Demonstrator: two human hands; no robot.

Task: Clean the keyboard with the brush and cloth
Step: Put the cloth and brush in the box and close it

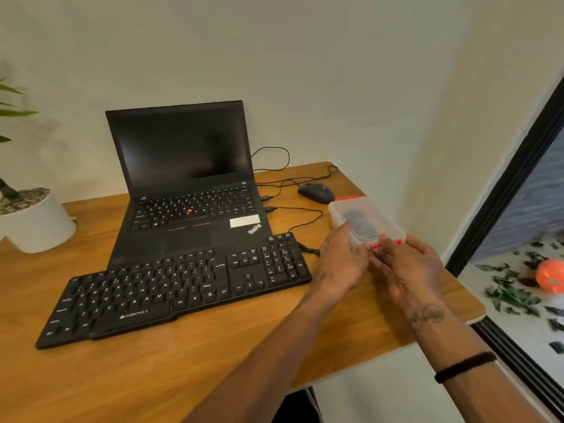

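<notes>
Clear plastic box with red clips [366, 222] | both hands on it, left hand [343, 259] steadying, right hand [407, 265] at clip | next: pop lid, grab brush prob

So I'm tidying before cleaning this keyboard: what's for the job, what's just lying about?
For the job: keyboard; lidded plastic box, both hands on it, dark contents unclear.

Lying about: laptop; mouse; potted plant.
</notes>
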